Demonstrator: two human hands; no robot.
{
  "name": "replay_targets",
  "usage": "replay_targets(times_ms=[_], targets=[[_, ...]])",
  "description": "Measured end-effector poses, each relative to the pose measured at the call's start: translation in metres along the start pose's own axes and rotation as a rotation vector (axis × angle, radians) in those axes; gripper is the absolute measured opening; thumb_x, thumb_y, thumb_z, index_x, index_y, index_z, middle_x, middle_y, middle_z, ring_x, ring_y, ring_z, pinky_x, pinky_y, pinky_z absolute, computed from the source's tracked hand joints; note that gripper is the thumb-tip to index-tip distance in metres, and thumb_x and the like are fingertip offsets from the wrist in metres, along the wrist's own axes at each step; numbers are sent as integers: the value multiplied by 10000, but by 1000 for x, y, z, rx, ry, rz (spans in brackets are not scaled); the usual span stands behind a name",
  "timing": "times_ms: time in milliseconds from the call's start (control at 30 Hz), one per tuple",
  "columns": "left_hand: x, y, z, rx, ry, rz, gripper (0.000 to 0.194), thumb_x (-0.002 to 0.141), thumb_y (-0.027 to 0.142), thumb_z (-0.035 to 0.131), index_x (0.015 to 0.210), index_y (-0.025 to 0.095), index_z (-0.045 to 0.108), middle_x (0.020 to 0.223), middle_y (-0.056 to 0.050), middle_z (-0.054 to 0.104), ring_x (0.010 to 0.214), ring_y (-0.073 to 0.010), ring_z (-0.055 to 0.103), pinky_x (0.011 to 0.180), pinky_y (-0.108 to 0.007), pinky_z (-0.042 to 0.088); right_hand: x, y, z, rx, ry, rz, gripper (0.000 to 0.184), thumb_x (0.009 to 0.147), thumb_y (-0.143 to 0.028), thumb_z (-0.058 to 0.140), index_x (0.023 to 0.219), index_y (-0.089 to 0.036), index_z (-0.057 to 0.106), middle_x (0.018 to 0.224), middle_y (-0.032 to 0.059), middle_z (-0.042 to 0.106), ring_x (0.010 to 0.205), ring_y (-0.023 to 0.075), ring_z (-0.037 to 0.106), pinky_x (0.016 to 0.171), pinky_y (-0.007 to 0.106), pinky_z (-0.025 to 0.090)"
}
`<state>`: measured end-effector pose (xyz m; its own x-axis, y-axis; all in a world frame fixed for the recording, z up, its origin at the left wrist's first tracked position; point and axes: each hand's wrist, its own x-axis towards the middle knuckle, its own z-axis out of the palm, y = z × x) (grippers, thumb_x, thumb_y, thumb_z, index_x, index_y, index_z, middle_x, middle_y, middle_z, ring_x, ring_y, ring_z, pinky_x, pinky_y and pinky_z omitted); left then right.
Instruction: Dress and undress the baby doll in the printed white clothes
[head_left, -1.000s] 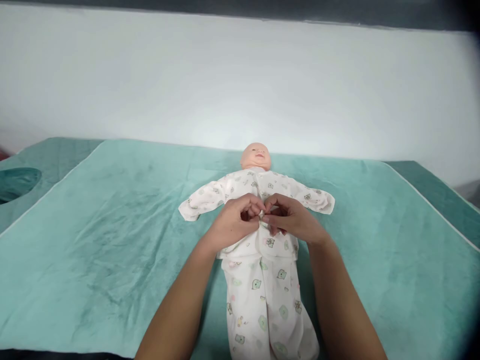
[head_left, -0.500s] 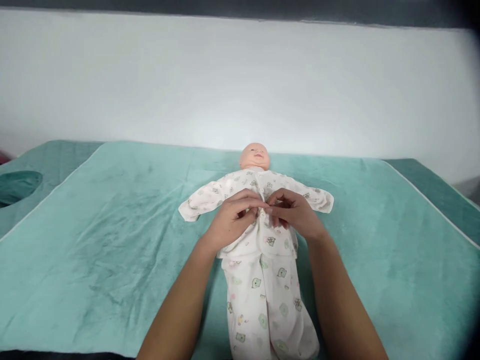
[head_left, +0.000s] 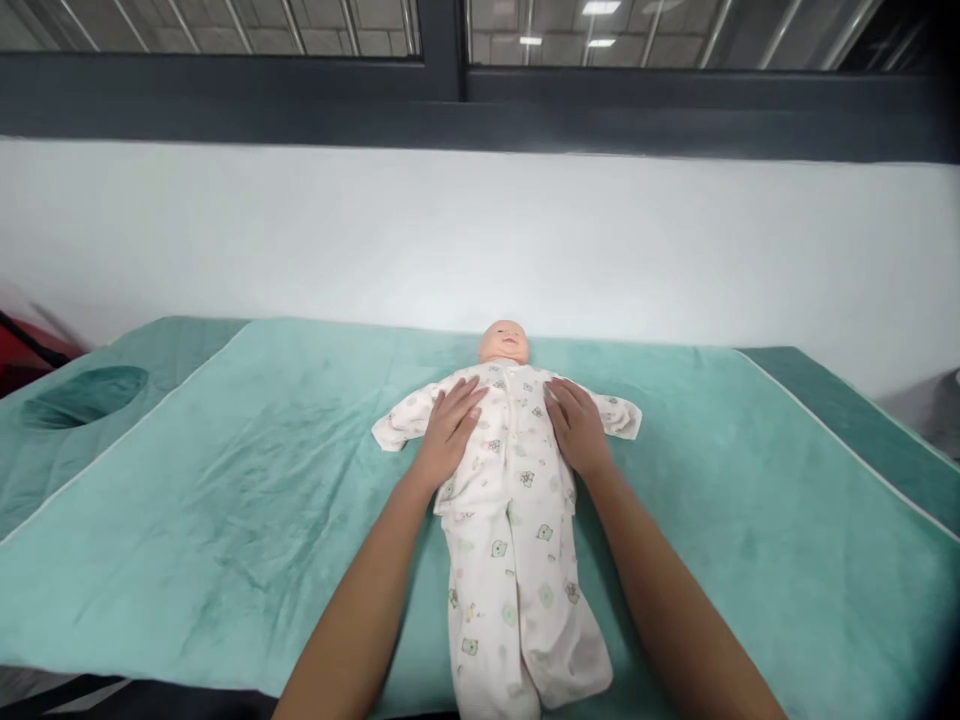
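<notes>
A baby doll [head_left: 504, 342] lies on its back on a teal towel [head_left: 225, 480], head away from me. It wears a white printed shirt [head_left: 510, 440] and matching trousers [head_left: 510, 600]. My left hand [head_left: 450, 425] lies flat and open on the left side of the doll's chest. On the right side of the chest rests my right hand [head_left: 574, 425], also flat with fingers stretched out. Neither hand holds anything. The shirt front between them looks closed.
The towel covers a padded teal table [head_left: 885, 420] with a round face hole [head_left: 82, 395] at the far left. A white wall [head_left: 480, 240] rises behind, with dark-framed windows above. Something red [head_left: 22, 355] shows at the left edge.
Both hands let go of the pinched shirt front at the middle of the chest and spread apart, now flat on either side. The camera has tilted up and back.
</notes>
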<state>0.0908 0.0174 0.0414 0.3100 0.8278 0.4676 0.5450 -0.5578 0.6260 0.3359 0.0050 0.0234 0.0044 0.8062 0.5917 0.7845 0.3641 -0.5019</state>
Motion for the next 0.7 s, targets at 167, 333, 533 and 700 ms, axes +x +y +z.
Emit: replay_targets(times_ms=[167, 333, 533, 700], targets=[[-29, -23, -1, 324, -9, -142, 475, 1017, 357, 303, 1463, 275, 446, 1561, -45, 416, 1482, -212, 302, 1233, -492, 136, -19, 50, -31, -298, -217, 15, 480, 1004, -365, 400, 1476, -279, 435, 1532, 65, 446, 1419, 279, 378, 1163, 526, 267], [-57, -49, -31, 544, -36, -157, 555, 950, 358, 468, 1495, 291, 385, 1595, -72, 351, 1500, -274, 243, 1215, -519, 165, -33, 107, -73, -285, -283, 129, 458, 992, -375, 401, 1417, -242, 509, 1440, 87, 543, 1323, 261, 482, 1090, 436, 372], [-63, -77, -54, 547, 303, -488, 602, 833, 453, 586, 1311, 94, 515, 1301, -206, 558, 1270, -337, 484, 1082, -470, 391, -29, 121, -92, -346, -117, 522, 432, 933, -518, 430, 976, -165, 675, 998, 142, 688, 918, 263, 612, 769, 358, 448], [-60, -70, -48, 652, 301, -469, 400, 825, 384, 572, 1133, 129, 593, 1075, -158, 631, 1084, -346, 563, 961, -483, 446, -27, 109, -96, -314, -348, 576, 459, 890, -623, 455, 752, -223, 633, 810, 64, 688, 728, 215, 588, 596, 307, 329]])
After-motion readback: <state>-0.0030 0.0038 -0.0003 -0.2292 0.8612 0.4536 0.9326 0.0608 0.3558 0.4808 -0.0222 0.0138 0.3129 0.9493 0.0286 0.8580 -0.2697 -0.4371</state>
